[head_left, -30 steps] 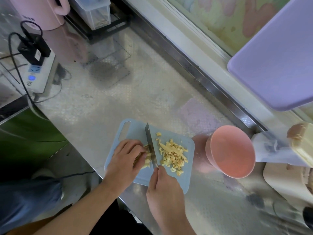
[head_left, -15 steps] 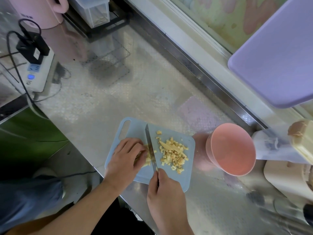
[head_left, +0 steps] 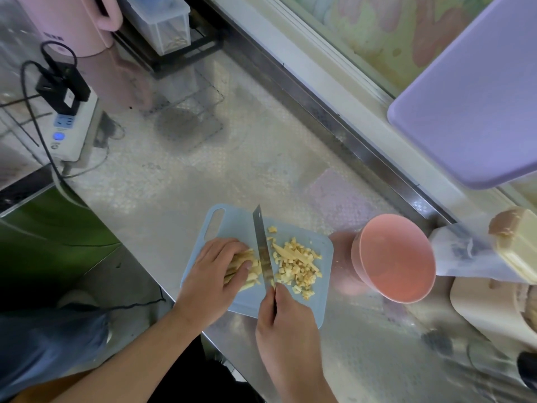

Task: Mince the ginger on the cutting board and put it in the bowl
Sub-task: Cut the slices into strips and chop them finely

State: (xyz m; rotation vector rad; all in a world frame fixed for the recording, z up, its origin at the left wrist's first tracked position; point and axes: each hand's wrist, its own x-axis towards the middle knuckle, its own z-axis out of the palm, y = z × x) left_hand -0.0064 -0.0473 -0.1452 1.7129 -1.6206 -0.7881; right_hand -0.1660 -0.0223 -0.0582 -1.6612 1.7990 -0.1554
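Observation:
A light blue cutting board (head_left: 232,225) lies on the steel counter near its front edge. My left hand (head_left: 215,271) holds a bundle of ginger strips (head_left: 250,267) down on the board with curled fingers. My right hand (head_left: 286,324) grips the handle of a knife (head_left: 263,245), whose blade stands edge-down just right of the strips. Right of the blade lies a heap of minced ginger (head_left: 296,264) with a few longer slivers. A pink bowl (head_left: 395,257), nothing visible inside, stands just right of the board.
A lilac board (head_left: 470,91) hangs over the back right. A beige container (head_left: 520,245) on plastic wrap sits right of the bowl. At the back left are a power strip (head_left: 69,129) with cables, a pink jug (head_left: 66,21) and a wire rack (head_left: 162,30).
The knife blade has stayed against the ginger strips with only a small shift while chopping. My left hand still holds the bundle. The camera view has drifted slightly.

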